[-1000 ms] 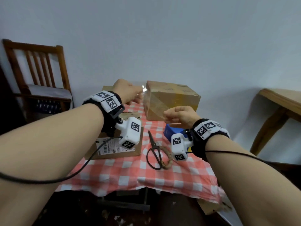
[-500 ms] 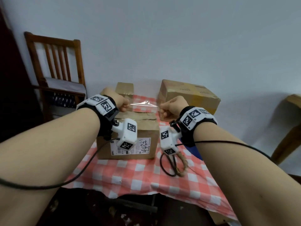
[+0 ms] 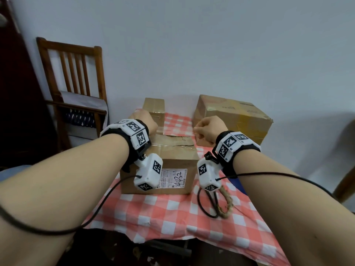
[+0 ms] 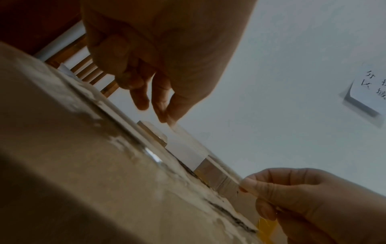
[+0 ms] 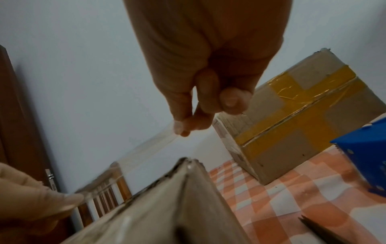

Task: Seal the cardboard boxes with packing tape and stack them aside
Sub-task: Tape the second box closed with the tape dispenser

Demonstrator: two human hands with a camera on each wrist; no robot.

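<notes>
A wooden chair [image 3: 73,89] stands off the counter's left side, against the wall. The left hand [image 3: 143,120] pinches one end of a clear tape strip [image 5: 146,148] between thumb and fingertips, just above the back left of the labelled cardboard box [image 3: 172,162]. That box sits near the middle of the checked cloth covering the counter [image 3: 163,217], label side toward the person, and its top flaps meet in a ragged seam running left to right. The strip's long axis also runs left to right, stretched taut and roughly level over the far part of the box top; whether it touches the cardboard cannot be told. Behind the box, a small box [image 3: 154,106] stands at the wall. The right hand [image 3: 206,129] pinches the strip's other end between thumb and forefinger, past the box's right top edge. Scissors [image 3: 209,204] with a rope-wrapped handle lie just right of the box, near the counter's front. A large box [image 3: 236,120] crossed with yellow tape sits at the back right, with open cloth between it and the labelled box. A blue object [image 5: 363,156] sits near it.
</notes>
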